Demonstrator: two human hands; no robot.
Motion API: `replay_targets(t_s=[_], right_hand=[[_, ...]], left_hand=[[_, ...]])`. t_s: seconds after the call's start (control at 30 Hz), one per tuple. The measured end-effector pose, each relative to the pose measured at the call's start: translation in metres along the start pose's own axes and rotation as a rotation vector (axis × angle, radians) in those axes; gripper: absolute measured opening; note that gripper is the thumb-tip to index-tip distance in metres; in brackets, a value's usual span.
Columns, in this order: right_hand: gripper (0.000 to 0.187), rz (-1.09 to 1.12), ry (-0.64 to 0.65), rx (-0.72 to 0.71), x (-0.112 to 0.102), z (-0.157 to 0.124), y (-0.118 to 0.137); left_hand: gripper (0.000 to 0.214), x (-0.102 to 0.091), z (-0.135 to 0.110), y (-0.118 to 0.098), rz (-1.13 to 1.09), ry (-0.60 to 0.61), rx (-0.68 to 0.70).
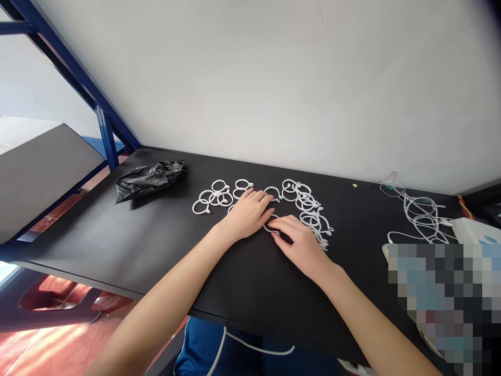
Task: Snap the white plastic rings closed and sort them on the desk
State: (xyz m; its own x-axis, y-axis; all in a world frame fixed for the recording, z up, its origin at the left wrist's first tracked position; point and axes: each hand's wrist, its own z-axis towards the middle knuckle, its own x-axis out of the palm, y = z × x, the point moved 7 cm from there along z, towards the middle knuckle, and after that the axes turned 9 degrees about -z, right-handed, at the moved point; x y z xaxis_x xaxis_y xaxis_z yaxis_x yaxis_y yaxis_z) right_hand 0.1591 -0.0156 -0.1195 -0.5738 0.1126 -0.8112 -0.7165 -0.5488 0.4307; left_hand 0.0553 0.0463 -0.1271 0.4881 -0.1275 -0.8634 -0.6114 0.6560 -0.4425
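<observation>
Several white plastic rings lie scattered across the middle of a black table. My left hand rests among them, fingers curled down onto the tabletop. My right hand lies just to its right. Both hands meet at one white ring, and their fingertips pinch it between them. More rings are heaped beyond my right hand.
A crumpled black plastic bag lies at the table's back left. White cables coil at the back right beside a white box. A white wall backs the table, and a blue metal frame stands at the left.
</observation>
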Motion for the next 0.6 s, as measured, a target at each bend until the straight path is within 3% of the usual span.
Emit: replay_targets(t_s=[0.23, 0.4, 0.6], right_hand=[[0.026, 0.006, -0.038, -0.013, 0.0, 0.001, -0.003], [0.024, 0.006, -0.1, -0.007, -0.003, 0.001, -0.005], [0.023, 0.0, -0.186, -0.042, -0.01, -0.001, 0.002]], left_hand=[[0.03, 0.0, 0.0, -0.004, -0.077, -0.003, 0.042], [0.033, 0.0, -0.001, -0.008, -0.123, 0.057, 0.031], [0.031, -0.004, -0.001, -0.011, -0.127, 0.014, 0.057]])
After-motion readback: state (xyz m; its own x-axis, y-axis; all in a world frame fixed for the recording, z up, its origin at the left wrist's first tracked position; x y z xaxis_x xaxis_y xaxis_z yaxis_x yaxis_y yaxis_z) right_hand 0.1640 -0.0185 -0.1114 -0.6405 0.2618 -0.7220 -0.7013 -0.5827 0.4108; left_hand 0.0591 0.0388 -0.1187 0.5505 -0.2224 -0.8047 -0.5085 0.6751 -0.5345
